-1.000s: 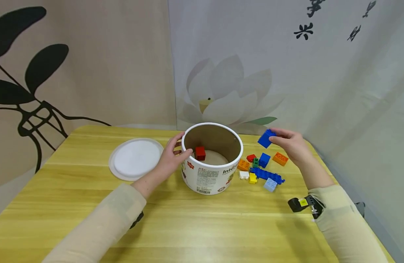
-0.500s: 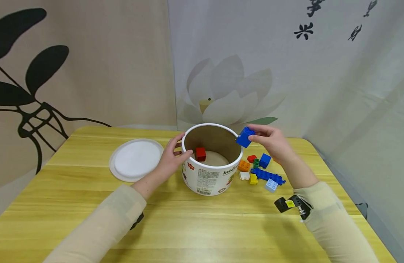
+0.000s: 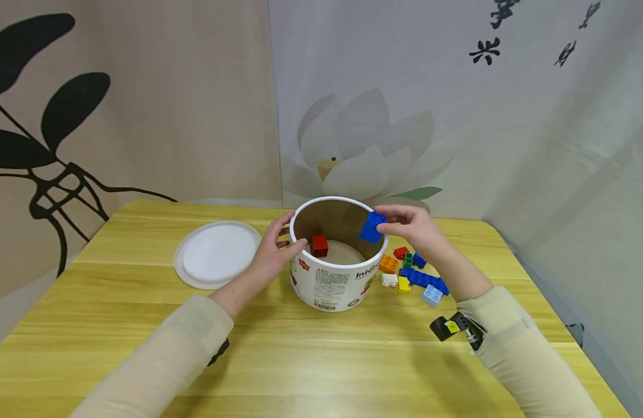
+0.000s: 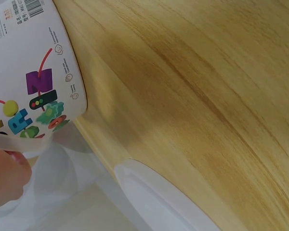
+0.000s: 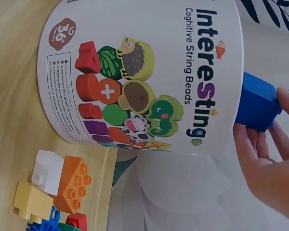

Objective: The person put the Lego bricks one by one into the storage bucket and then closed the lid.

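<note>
A white printed bucket (image 3: 331, 284) stands upright in the middle of the table, its mouth uncovered. My left hand (image 3: 273, 248) grips its left rim, with the thumb near the front edge. In the head view a red building brick (image 3: 319, 245) lies inside on the bottom. Between thumb and fingers my right hand (image 3: 412, 227) pinches a blue building brick (image 3: 372, 228) at the bucket's right rim; in the head view the brick overlaps the opening. The right wrist view shows the blue brick (image 5: 256, 102) just past the rim, held from one side.
Right of the bucket lie loose bricks: an orange brick (image 3: 388, 264), a white brick (image 3: 389, 280), a yellow brick (image 3: 403, 284), a light blue brick (image 3: 432, 295) and a long blue piece (image 3: 420, 277). A white round lid (image 3: 216, 253) rests at left. A printed curtain hangs behind the table.
My right hand has carried the blue brick leftward from above the loose bricks to the bucket's right rim. My left hand and the bucket have stayed in place.
</note>
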A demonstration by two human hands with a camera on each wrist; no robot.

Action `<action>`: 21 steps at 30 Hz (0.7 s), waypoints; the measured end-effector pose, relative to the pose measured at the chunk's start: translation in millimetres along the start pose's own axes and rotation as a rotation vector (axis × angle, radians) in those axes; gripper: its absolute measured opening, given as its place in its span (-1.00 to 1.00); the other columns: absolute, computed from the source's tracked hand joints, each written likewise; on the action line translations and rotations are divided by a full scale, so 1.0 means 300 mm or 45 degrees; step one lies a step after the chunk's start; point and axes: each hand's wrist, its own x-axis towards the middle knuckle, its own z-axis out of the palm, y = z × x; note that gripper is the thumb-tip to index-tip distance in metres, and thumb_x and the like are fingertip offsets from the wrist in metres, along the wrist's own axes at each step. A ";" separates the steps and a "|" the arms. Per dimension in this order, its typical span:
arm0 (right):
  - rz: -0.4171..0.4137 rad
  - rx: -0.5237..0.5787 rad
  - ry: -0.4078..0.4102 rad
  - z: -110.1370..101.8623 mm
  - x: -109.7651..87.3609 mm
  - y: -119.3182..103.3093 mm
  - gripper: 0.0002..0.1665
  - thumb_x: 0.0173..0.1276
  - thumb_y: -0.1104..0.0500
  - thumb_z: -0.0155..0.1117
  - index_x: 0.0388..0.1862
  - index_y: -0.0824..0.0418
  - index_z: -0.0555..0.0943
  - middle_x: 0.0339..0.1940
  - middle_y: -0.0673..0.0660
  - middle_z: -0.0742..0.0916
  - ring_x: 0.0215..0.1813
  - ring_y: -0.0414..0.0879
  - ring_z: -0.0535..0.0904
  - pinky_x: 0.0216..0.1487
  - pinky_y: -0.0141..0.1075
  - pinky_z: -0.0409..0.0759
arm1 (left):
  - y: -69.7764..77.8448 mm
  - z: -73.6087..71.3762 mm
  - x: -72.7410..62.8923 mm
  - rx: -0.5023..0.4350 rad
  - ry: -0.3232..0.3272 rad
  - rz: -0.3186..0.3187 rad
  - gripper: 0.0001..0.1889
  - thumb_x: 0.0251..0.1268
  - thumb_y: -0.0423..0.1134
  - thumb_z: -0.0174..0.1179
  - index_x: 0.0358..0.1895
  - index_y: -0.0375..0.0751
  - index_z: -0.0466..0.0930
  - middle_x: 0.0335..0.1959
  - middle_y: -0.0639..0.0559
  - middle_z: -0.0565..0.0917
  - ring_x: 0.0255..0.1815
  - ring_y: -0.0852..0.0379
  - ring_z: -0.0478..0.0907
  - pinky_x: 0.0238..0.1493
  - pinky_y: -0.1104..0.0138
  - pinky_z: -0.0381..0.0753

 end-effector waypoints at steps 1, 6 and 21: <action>-0.002 0.000 0.001 0.002 0.000 0.001 -0.50 0.27 0.22 0.24 0.19 0.32 0.48 -0.14 -0.14 0.63 0.02 -0.04 0.43 -0.03 -0.48 0.49 | 0.000 0.000 0.000 -0.001 -0.001 -0.002 -0.31 0.24 -0.29 0.16 0.42 -0.16 0.09 0.38 -0.16 0.18 0.32 -0.16 0.23 0.30 0.02 0.31; -0.011 0.016 0.005 0.007 0.002 0.005 -0.51 0.28 0.22 0.24 0.17 0.35 0.47 -0.12 -0.09 0.63 -0.01 -0.09 0.46 -0.03 -0.48 0.51 | 0.000 -0.001 0.000 -0.006 -0.001 -0.004 -0.31 0.24 -0.28 0.17 0.42 -0.15 0.10 0.38 -0.15 0.18 0.32 -0.15 0.24 0.30 0.03 0.31; -0.109 0.240 0.120 -0.088 -0.011 0.068 -0.74 0.33 0.25 0.17 -0.07 -0.07 0.51 -0.19 -0.19 0.62 -0.13 -0.31 0.56 -0.06 -0.54 0.56 | -0.002 0.007 0.003 -0.005 -0.002 0.008 -0.31 0.25 -0.26 0.17 0.42 -0.13 0.10 0.37 -0.14 0.20 0.32 -0.13 0.24 0.29 0.03 0.31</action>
